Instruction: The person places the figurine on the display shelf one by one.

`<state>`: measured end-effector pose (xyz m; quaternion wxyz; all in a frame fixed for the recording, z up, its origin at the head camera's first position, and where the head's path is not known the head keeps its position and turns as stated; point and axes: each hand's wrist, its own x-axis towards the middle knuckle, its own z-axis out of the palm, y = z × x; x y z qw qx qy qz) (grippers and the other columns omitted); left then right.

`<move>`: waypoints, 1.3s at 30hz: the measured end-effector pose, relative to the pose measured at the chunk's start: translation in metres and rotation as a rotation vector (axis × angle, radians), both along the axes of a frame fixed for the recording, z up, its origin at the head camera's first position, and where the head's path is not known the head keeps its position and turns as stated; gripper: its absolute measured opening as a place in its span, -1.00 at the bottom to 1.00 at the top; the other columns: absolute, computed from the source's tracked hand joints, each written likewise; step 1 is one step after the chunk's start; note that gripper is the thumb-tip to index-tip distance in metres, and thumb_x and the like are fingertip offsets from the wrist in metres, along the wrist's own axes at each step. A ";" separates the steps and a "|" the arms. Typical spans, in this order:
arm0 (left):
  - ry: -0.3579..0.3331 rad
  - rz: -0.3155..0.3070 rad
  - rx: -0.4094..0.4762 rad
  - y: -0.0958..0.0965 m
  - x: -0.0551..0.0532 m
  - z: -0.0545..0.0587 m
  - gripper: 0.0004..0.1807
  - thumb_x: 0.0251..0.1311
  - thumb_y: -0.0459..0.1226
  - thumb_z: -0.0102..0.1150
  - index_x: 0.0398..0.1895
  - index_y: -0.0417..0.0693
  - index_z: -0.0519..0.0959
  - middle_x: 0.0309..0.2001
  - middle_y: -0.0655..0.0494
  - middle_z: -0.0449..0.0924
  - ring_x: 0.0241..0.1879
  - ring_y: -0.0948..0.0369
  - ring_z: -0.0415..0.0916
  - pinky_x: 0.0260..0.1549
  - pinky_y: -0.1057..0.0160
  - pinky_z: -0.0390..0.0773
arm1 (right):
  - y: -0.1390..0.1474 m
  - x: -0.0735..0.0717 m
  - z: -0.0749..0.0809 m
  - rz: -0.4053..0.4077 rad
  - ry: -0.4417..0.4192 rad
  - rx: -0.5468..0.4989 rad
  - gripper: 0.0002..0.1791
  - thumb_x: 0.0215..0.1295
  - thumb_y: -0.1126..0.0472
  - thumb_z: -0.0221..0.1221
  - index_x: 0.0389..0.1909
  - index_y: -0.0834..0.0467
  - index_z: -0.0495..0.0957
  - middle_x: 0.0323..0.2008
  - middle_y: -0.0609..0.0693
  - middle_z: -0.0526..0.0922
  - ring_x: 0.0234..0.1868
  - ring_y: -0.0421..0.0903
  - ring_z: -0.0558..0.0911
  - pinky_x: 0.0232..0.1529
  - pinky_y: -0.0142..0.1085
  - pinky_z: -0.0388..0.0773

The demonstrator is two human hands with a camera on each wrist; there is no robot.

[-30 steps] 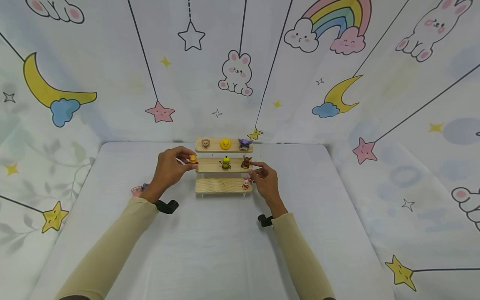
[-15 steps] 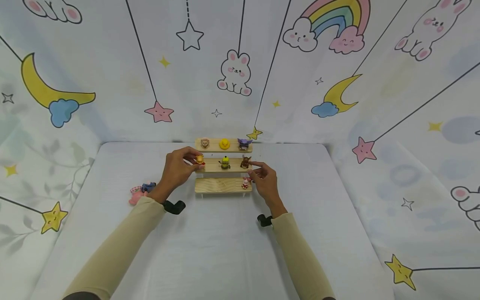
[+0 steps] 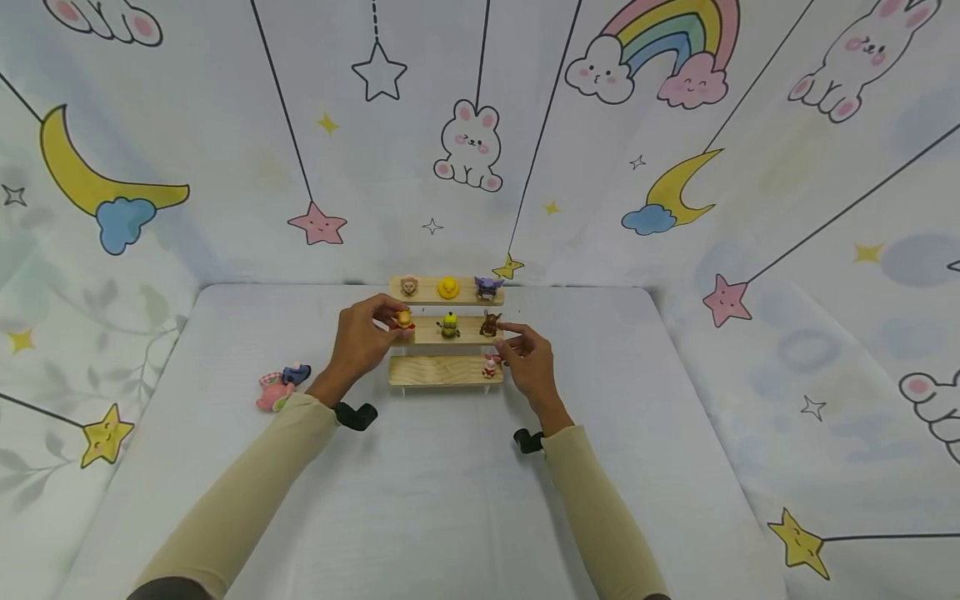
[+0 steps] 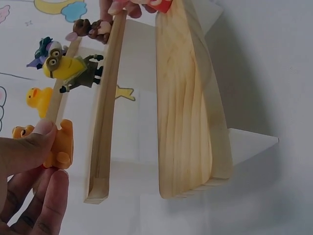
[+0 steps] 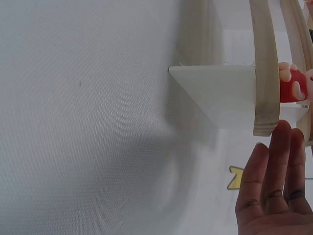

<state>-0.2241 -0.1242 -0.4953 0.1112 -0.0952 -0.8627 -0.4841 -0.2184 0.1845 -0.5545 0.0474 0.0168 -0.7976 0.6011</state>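
My left hand (image 3: 365, 337) pinches a small orange bear figurine (image 4: 62, 144) between thumb and fingers at the left end of the middle wooden shelf (image 3: 465, 331). In the left wrist view, a narrow gap shows between its feet and the board. My right hand (image 3: 532, 358) is at the right ends of the middle and lower shelves, fingers extended, beside a brown figurine (image 3: 491, 324) and a red-and-pink figurine (image 3: 491, 366). Its fingertips (image 5: 280, 129) lie close to the lower board's end; contact is unclear. A yellow minion figurine (image 4: 66, 68) stands mid-board.
The top shelf (image 3: 427, 295) bears a beige figurine (image 3: 408, 287), a yellow duck (image 3: 447, 288) and a purple figurine (image 3: 489, 288). The lower shelf (image 3: 435, 372) is nearest the person. Pink (image 3: 274, 393) and blue (image 3: 297, 374) figurines lie on the white table (image 3: 420, 500), left.
My left hand has moved right with the bear figurine, from beside the shelf's left end to over it. The pink and blue figurines have come into fuller view. My right hand stays put.
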 end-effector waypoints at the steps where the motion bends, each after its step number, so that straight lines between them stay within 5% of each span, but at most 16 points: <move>1: 0.001 0.000 0.001 0.001 0.000 -0.001 -0.62 0.11 -0.35 0.63 0.00 -0.03 0.74 -0.11 0.00 0.80 -0.19 0.09 0.72 -0.13 0.03 0.77 | 0.000 0.000 0.000 0.000 0.000 0.000 -0.69 0.46 0.09 0.37 0.18 -0.12 0.72 -0.22 0.12 0.77 -0.29 -0.10 0.73 -0.01 0.29 0.71; 9: -0.004 0.008 0.021 0.006 0.000 -0.006 -0.64 0.11 -0.35 0.62 -0.02 -0.03 0.73 -0.14 0.03 0.80 -0.20 0.11 0.72 -0.12 0.14 0.71 | -0.001 0.000 0.000 0.004 -0.007 -0.005 -0.68 0.46 0.07 0.37 0.19 -0.15 0.71 -0.20 0.13 0.76 -0.28 -0.11 0.72 -0.01 0.24 0.73; 15: 0.020 0.015 0.037 0.008 -0.001 -0.009 -0.64 0.08 -0.38 0.64 -0.06 -0.02 0.73 -0.17 0.04 0.80 -0.23 0.13 0.72 -0.27 0.42 0.65 | -0.001 0.000 0.000 0.008 0.000 0.001 -0.68 0.46 0.06 0.38 0.18 -0.15 0.72 -0.21 0.12 0.76 -0.28 -0.09 0.73 -0.11 -0.01 0.79; 18: 0.029 0.024 0.033 0.008 -0.001 -0.012 -0.64 0.08 -0.37 0.64 -0.07 -0.02 0.72 -0.18 0.05 0.79 -0.23 0.13 0.72 -0.34 0.50 0.59 | -0.002 0.000 -0.001 0.011 -0.001 -0.004 -0.69 0.46 0.05 0.38 0.17 -0.16 0.72 -0.23 0.09 0.76 -0.28 -0.08 0.73 -0.09 0.04 0.79; 25: 0.039 0.022 0.032 0.008 0.000 -0.015 -0.64 0.11 -0.36 0.63 -0.04 -0.04 0.70 -0.16 0.02 0.79 -0.21 0.11 0.70 -0.34 0.49 0.58 | -0.003 0.001 0.000 0.011 -0.007 -0.020 -0.69 0.46 0.06 0.38 0.17 -0.14 0.72 -0.22 0.07 0.75 -0.27 -0.09 0.73 0.01 0.29 0.71; 39: 0.024 -0.006 0.016 0.007 -0.001 -0.014 -0.51 0.15 -0.32 0.61 0.15 0.00 0.68 0.02 0.04 0.78 -0.15 0.12 0.67 -0.28 0.38 0.61 | -0.003 0.002 0.003 -0.009 0.005 0.003 -0.66 0.47 0.07 0.37 0.21 -0.08 0.71 -0.17 0.26 0.77 -0.26 0.03 0.74 -0.09 0.10 0.77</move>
